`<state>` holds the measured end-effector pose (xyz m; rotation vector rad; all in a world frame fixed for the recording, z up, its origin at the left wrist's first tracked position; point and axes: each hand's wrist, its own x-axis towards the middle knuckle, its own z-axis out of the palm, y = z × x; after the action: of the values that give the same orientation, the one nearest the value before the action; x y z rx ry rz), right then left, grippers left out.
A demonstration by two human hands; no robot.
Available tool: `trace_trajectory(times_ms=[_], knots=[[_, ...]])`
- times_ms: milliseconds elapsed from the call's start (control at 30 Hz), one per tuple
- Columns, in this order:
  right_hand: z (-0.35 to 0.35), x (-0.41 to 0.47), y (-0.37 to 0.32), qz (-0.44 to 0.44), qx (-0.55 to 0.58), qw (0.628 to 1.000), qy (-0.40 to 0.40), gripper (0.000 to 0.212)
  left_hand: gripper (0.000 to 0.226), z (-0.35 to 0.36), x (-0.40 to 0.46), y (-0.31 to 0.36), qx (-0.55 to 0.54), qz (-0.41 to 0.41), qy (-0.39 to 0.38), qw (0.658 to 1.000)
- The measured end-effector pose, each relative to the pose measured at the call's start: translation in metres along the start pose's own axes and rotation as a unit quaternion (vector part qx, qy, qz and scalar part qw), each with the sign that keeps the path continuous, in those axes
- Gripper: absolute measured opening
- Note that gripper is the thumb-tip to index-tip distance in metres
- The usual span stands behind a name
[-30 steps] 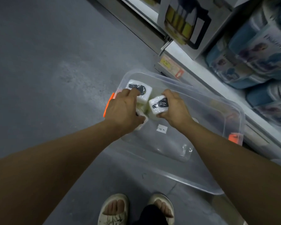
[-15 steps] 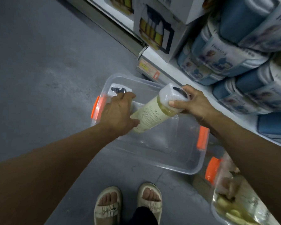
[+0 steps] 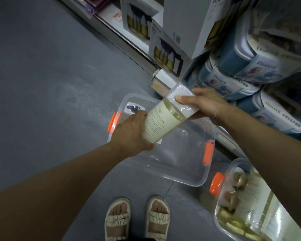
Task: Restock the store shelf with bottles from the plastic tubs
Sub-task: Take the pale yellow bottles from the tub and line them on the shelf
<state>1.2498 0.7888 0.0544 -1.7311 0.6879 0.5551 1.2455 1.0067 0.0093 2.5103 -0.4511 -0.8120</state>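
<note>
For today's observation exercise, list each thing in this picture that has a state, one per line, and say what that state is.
Bottle: lifted, tilted, held at both ends.
Right hand: shut on the bottle's cap.
Left hand: holding the bottle's base.
Near tub: lidless, nearly empty, one bottle left.
Second tub: still stocked.

Grey floor (image 3: 47, 84) under two clear tubs (image 3: 189, 178).

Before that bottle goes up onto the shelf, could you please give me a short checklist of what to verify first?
1. Right hand grips the bottle at its white cap: ok.
2. Left hand supports the bottle's base: ok.
3. Bottle upright: not ok, tilted.
4. Cap sealed: cannot tell.
5. Free shelf slot: cannot tell; boxes and blue packs fill what shows.
6. Near tub emptied: not ok, one bottle remains.
</note>
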Motion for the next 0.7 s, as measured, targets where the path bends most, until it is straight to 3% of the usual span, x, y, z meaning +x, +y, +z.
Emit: trace_trajectory(times_ms=[133, 267, 367, 400, 467, 500, 567, 700], knots=[[0.017, -0.006, -0.019, 0.004, -0.018, 1.0, 0.012, 0.048, 0.099, 0.001, -0.006, 0.006, 0.066, -0.027, 0.079, 0.994], [0.035, -0.009, -0.031, -0.008, -0.09, 0.996, 0.027, 0.049, 0.088, -0.011, -0.004, -0.001, 0.019, -0.063, 0.112, 0.992], [0.037, -0.009, -0.037, -0.009, -0.098, 0.995, -0.031, 0.077, 0.085, -0.027, -0.003, -0.009, -0.037, -0.068, 0.05, 0.996], [0.035, -0.008, -0.039, -0.008, -0.068, 0.995, -0.071, 0.091, 0.086, -0.032, -0.002, -0.011, -0.073, -0.069, 0.015, 0.995], [0.029, -0.006, -0.041, -0.026, 0.075, 0.986, -0.145, 0.099, 0.088, -0.041, -0.002, -0.016, -0.175, -0.07, -0.067, 0.98], [0.027, -0.006, -0.044, -0.041, 0.141, 0.973, -0.181, 0.099, 0.087, -0.044, -0.004, -0.018, -0.221, -0.069, -0.103, 0.967], [0.028, -0.008, -0.049, -0.076, 0.153, 0.963, -0.207, 0.091, 0.076, -0.046, -0.007, -0.018, -0.279, -0.063, -0.158, 0.945], [0.045, -0.01, -0.054, -0.1, 0.084, 0.987, -0.091, 0.057, 0.062, -0.047, -0.013, -0.016, -0.35, -0.064, -0.18, 0.917]])
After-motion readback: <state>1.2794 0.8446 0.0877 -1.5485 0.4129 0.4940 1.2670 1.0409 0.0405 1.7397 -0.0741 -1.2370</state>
